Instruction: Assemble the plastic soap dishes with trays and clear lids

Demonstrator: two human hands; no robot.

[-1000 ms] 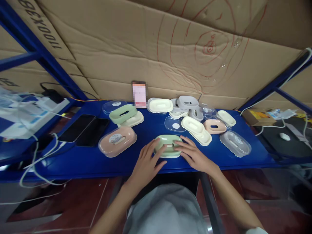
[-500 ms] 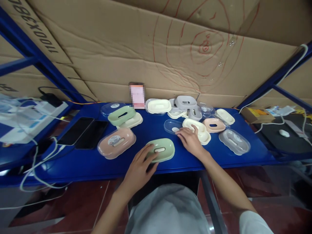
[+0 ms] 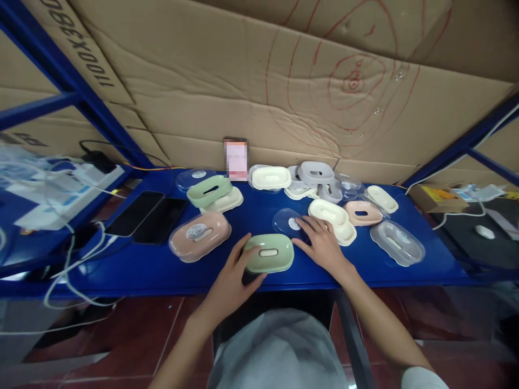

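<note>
A pale green soap dish (image 3: pixel 284 258), oval with a slot in its middle, sits on a cream base near the front edge of the blue table. My left hand (image 3: pixel 231 273) grips its left end, fingers on the far side and thumb on the near side. Just behind the dish, my right hand (image 3: pixel 322 243) holds a clear oval lid (image 3: pixel 281 220) by its right end, thumb below and fingers above. That lid carries a round pale sticker. Beside the right hand lie cream bases (image 3: pixel 326 210) and a peach dish (image 3: pixel 368 215).
A lidded pink dish (image 3: pixel 190 246) lies left, a lidded grey one (image 3: pixel 395 246) right. Farther back are another green dish (image 3: pixel 194 194), grey dishes (image 3: pixel 314 172) and a cream base (image 3: pixel 271 175). Phones (image 3: pixel 135 213) and white cables (image 3: pixel 67 259) occupy the left; cardboard (image 3: pixel 203 92) stands behind.
My right hand has drawn the clear lid toward me, closer to the green dish. My left fingers have shifted back off the dish's middle to its left end. The camera view has shifted slightly.
</note>
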